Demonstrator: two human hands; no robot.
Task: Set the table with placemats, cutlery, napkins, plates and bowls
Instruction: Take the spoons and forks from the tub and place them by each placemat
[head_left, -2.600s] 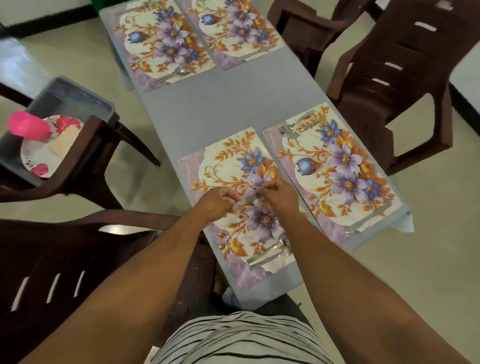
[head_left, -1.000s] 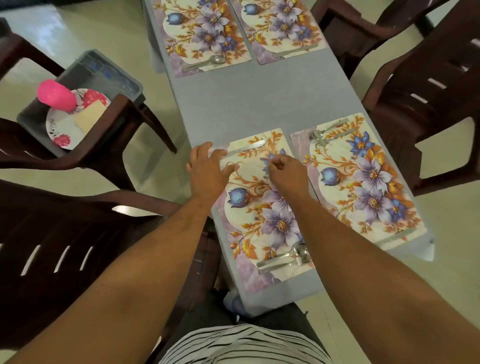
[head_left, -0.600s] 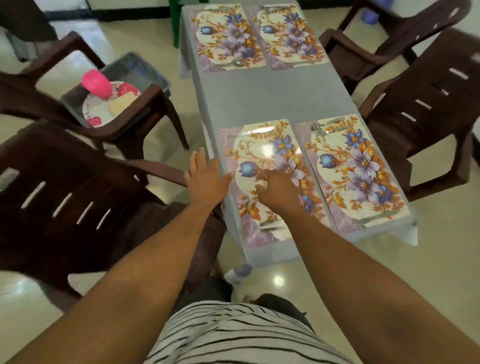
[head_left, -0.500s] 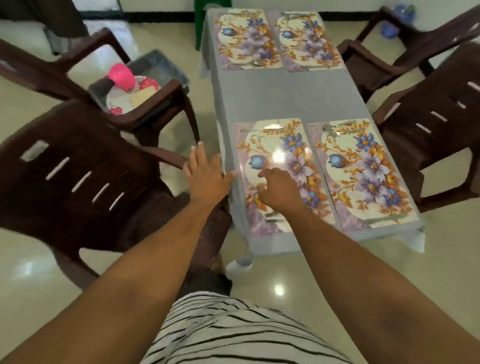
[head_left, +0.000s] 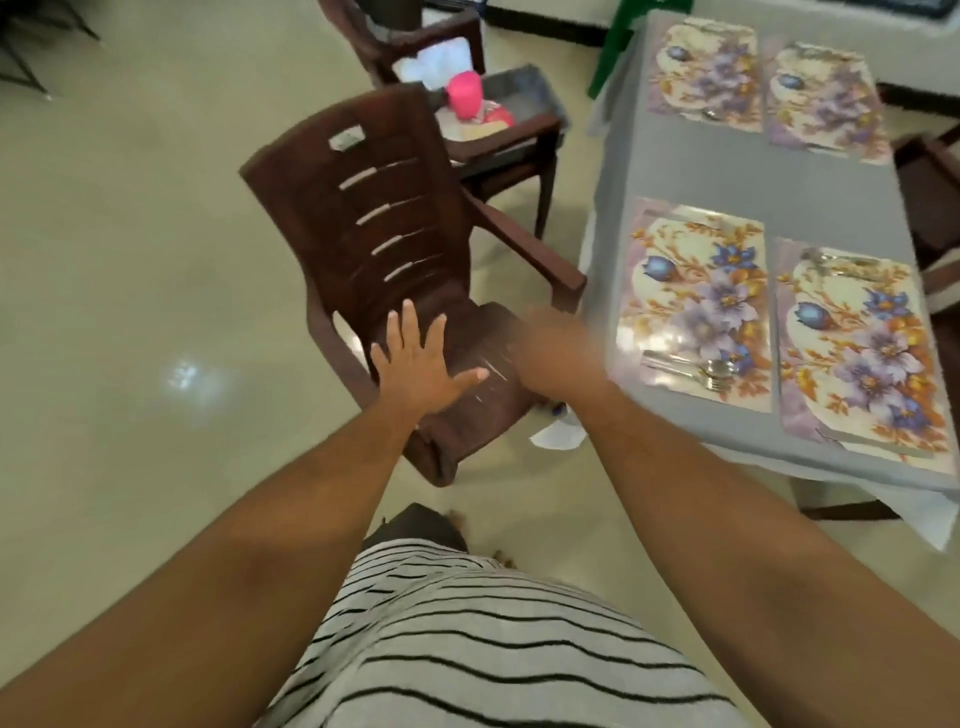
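head view: a person turns from the grey table (head_left: 727, 176) toward a brown chair (head_left: 374, 244), the left hand (head_left: 415, 364) flat above its seat with fingers spread and holding nothing; the right hand (head_left: 550, 353) is smeared by motion, so whether its grip is spread or curled cannot be told. four floral placemats (head_left: 691, 296) lie in two pairs on the table, laid side by side, likely to give each seat its own setting. a fork and spoon (head_left: 696, 366) rest together at the near end of the nearest mat; a knife (head_left: 872, 441) lies along the near edge of its neighbour, with more cutlery at that mat's far end. a second chair carries a grey tray (head_left: 530, 101) holding one pink cup (head_left: 465, 96) and a plate (head_left: 470, 124), seemingly the supply point. no plates, bowls or napkins are on the mats yet, so the reach probably heads for the tray.
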